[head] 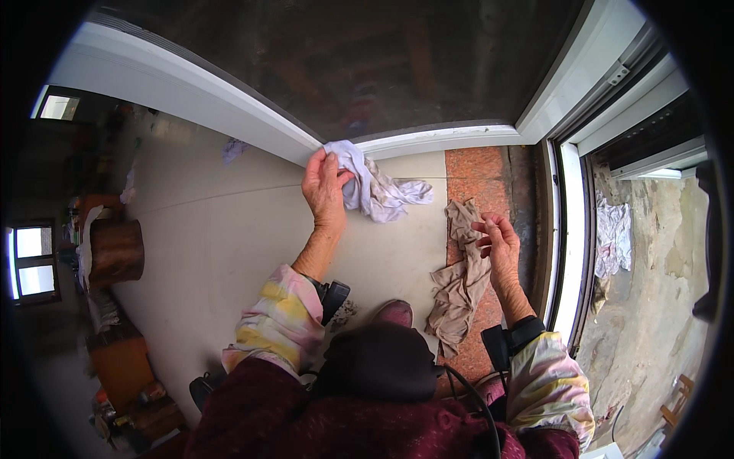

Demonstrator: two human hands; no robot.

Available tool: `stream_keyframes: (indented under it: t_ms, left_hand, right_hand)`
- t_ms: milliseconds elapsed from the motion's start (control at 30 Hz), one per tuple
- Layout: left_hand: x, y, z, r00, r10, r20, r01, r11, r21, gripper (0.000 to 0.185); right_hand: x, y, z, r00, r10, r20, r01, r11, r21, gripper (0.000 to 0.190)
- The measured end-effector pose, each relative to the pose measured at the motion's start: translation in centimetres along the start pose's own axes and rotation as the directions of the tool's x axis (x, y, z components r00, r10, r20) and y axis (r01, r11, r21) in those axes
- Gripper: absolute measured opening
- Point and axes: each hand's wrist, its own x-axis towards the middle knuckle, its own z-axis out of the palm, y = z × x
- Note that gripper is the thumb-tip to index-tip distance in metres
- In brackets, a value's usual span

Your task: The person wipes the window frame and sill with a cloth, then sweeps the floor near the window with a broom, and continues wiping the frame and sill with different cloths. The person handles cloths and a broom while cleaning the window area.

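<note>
My left hand (325, 186) grips a pale lilac-white cloth (381, 198) with brownish stains. The upper end of this cloth lies against the lower corner of a white door frame (447, 139), and its loose end hangs to the right. Over on the right, my right hand (500, 244) is raised with its fingers parted and curled, holding nothing. Beneath and beside it, a crumpled brown cloth (461, 298) lies across the red stone threshold strip (477, 163) and the edge of the pale floor tiles. Dark glass (424, 69) fills the door above the frame.
Another whitish cloth (612, 235) lies on the stained concrete (659, 246) beyond the door track (565, 246). Brown wooden furniture (117, 249) stands on the left. Dark specks of dirt (343, 314) mark the tiles near my shoe (394, 313). A black cable (479, 396) hangs before me.
</note>
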Motion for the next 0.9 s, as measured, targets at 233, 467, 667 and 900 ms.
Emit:
stream_keyframes:
  t_ms: [233,467,667,900]
  left_hand:
    - [1.8,-3.2,1.4,0.848,0.495,0.188,-0.508,0.657,0.557,0.022]
    - [3.4,-4.5,5.3,0.751,0.581,0.312,-0.641,0.530,0.555,0.019]
    - [4.8,-4.4,7.2,0.748,0.585,0.313,-0.645,0.534,0.547,0.016]
    - [6.9,-4.6,8.1,0.740,0.579,0.343,-0.663,0.537,0.522,0.015]
  right_hand:
    - [-0.4,0.3,-1.1,1.000,0.006,-0.020,-0.006,1.000,0.026,0.020]
    - [0.7,-1.7,-2.5,0.996,-0.045,-0.073,0.044,0.999,-0.025,0.022]
    - [5.3,-9.5,-2.9,0.847,-0.520,-0.115,0.429,0.794,-0.431,0.043]
    - [8.9,-16.1,-0.9,0.708,-0.676,-0.203,0.358,0.592,-0.722,0.067]
